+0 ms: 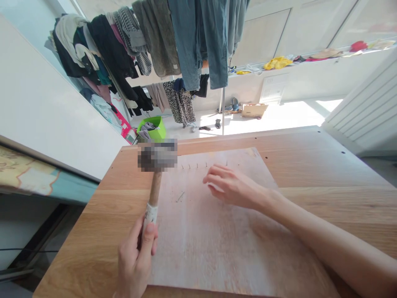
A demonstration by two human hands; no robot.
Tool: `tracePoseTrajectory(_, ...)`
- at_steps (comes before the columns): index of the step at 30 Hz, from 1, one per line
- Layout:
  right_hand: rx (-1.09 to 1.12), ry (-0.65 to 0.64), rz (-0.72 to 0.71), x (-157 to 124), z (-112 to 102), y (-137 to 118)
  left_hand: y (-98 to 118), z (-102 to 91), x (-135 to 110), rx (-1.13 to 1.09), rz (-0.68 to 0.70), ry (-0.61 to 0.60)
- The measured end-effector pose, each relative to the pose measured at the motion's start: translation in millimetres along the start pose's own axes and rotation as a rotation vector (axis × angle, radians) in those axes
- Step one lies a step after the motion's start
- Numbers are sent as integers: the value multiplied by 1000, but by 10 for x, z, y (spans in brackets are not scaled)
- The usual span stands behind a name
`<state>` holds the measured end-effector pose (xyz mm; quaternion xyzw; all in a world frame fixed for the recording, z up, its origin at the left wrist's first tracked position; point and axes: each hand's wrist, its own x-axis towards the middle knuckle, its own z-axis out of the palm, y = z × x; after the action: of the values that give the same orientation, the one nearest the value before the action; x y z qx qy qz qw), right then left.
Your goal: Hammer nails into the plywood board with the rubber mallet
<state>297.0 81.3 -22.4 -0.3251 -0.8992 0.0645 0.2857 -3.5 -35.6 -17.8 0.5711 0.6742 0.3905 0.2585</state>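
My left hand is wrapped round the handle of a hammer, held upright at the left side of a pale board. The hammer's head is blurred out by blocks. Over the upper part of the board hovers my right hand, its fingers loosely bent and apart, with nothing visible in them. Several thin nails stand in a row along the board's far side, among them a nail just beyond my right fingertips and a nail behind the knuckles. A loose nail lies flat on the board between my hands.
The board rests on a wooden table with small dark holes near its far edge. Beyond it hang clothes on a rack, and a green basket holds cloth. A white panel stands at the left. A cardboard box is on the floor.
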Motion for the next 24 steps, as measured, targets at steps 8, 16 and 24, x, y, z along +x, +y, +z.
tracePoseTrajectory(8,-371,-368,-241,619,361,-895,2,-22,113,71,3,-48)
tracePoseTrajectory(16,-317,-215,-275,375,263,-704,112,23,98,48,-97,37)
tracePoseTrajectory(24,117,452,530,-323,-184,201,109,41,105,71,-124,57)
